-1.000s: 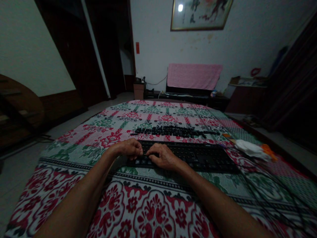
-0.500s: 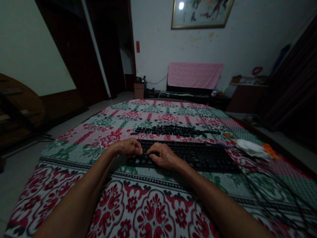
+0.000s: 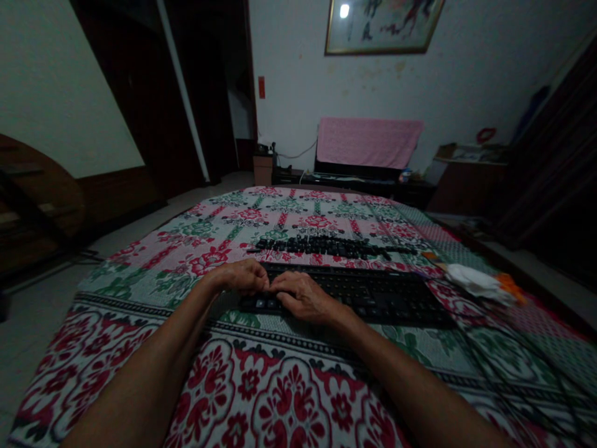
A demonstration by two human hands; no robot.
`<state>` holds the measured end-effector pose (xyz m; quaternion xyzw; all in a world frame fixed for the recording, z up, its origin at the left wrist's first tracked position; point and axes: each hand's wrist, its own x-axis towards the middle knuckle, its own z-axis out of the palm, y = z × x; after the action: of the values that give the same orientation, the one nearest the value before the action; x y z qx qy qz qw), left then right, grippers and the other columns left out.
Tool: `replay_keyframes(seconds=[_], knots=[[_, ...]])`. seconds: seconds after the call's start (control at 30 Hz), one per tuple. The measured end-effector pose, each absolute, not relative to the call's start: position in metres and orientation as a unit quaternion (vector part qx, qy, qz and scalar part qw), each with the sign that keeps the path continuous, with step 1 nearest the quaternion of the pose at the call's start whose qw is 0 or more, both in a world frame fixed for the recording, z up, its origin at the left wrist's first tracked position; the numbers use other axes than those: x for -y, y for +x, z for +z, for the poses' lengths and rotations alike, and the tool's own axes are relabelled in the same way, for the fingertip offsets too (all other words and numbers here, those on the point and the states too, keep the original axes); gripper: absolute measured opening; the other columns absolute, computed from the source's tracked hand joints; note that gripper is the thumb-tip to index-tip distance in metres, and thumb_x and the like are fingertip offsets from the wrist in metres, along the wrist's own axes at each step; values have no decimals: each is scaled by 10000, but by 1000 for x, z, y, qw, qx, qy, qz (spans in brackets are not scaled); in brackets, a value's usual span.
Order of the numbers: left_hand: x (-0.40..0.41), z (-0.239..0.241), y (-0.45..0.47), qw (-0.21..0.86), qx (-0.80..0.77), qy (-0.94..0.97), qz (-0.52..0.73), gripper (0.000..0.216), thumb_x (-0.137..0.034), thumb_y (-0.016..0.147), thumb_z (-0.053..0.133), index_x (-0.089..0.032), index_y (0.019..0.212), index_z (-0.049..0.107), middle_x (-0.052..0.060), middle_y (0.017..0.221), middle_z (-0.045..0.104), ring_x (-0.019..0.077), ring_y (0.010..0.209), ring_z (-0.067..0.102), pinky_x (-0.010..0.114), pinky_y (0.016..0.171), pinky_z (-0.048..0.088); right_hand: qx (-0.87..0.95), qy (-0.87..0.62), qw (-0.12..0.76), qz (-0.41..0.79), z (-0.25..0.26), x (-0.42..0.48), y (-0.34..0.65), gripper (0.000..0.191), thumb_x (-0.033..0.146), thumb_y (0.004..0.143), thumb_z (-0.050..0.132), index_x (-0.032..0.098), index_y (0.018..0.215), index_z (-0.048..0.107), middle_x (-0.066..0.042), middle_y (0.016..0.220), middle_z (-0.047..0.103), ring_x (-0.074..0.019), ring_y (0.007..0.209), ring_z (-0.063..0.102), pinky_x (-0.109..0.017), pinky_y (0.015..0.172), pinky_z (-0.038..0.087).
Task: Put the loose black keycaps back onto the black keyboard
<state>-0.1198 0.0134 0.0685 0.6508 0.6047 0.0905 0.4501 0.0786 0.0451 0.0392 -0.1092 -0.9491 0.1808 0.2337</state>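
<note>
A black keyboard (image 3: 387, 295) lies across the patterned tablecloth, and many of its key positions look bare in the dim light. Over its left end is my left hand (image 3: 242, 275), closed with thumb and fingers pinched together; whatever they may hold is too small to make out. My right hand (image 3: 305, 297) rests over the left part of the keyboard, its fingers stretched toward the left fingertips and the thumb apart below them. The fingertips of both hands meet or nearly meet. Behind the keyboard lies a long, loose row of black keycaps (image 3: 326, 245).
The floral tablecloth (image 3: 289, 398) covers the large table. To the right are a white crumpled bag (image 3: 476, 280), an orange item (image 3: 510, 287) and dark cables (image 3: 494, 373). A pink cloth (image 3: 368, 142) drapes over a screen by the far wall.
My right hand's fingers have moved a little left, up to my left fingertips. The left hand stays in nearly the same place, still pinched. The view has shifted slightly.
</note>
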Motion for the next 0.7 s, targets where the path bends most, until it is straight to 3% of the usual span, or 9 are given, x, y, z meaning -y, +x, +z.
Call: replay_keyframes(seconds=[0.7], knots=[[-13,66,-117,454,-603,649,96,273,-375,613,532,-129,728,557,-48,485,445,64,414,389,169,390,285,943,-79,243,214,39,-47,78,284,104,752,428,177,951,617,-38,930,598,-126,858,524,-252,775,389]])
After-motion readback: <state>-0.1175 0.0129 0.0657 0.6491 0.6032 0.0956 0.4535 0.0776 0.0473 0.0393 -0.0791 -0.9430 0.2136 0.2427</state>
